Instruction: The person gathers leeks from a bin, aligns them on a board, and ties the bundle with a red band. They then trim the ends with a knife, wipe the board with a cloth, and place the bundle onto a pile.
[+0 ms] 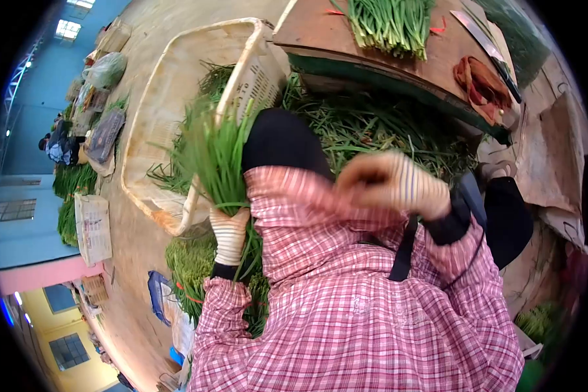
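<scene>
My left hand (230,230), in a striped knit glove, is closed around a bunch of green chives (221,160) whose upper ends fan out over the edge of a white plastic basket (157,91). Motion blurs the leaves. My right hand (395,183), gloved the same way, hovers over the lap of the pink checked clothing (346,313). Its fingers look curled but are smeared by movement, and I cannot tell whether they hold anything. Loose chives lie in the basket, and more bundled greens (193,261) stand beside my left forearm.
Ahead is a low wooden table (320,29) bearing a chive bunch (395,26), a long knife (480,36) and a reddish-brown cloth (480,88). Leaf scraps (385,127) pile up beneath it. Farther left, a person (62,144) is among crates and greens.
</scene>
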